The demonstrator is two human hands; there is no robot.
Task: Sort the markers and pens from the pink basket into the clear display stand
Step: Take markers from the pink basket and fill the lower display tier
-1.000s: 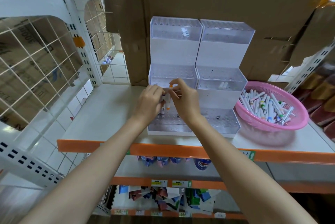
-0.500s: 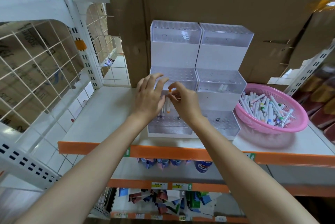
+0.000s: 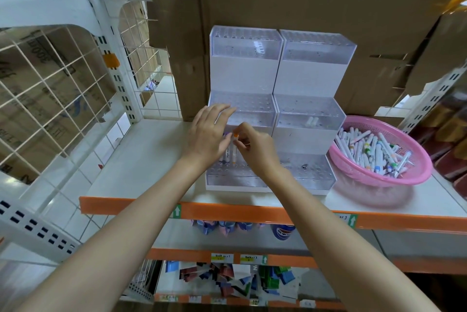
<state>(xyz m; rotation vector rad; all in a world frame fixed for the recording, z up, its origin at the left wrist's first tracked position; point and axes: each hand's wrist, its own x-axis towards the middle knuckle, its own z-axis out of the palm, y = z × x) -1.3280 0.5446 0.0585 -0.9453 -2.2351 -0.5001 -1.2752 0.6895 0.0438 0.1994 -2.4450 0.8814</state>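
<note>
A clear three-tier display stand (image 3: 313,66) stands on the shelf against cardboard boxes. In its lowest left tier a few white markers stand upright; one has an orange cap (image 3: 235,146). My right hand (image 3: 255,150) pinches that orange-capped marker near its top. My left hand (image 3: 209,134) hovers just left of it with fingers spread and straight, touching the neighbouring marker (image 3: 227,152); a purple cap shows behind its fingers. The pink basket (image 3: 414,175), full of several white markers, sits to the right of the stand.
White shelf (image 3: 141,160) with an orange front edge (image 3: 227,213). A white wire grid panel (image 3: 50,89) rises at the left. Two small white pieces (image 3: 311,122) lie in the stand's middle right tier. Lower shelves hold packaged goods.
My left hand has opened from curled to spread fingers and lifted slightly. My right hand keeps its pinch on the orange-capped marker, which stands in the lowest tier.
</note>
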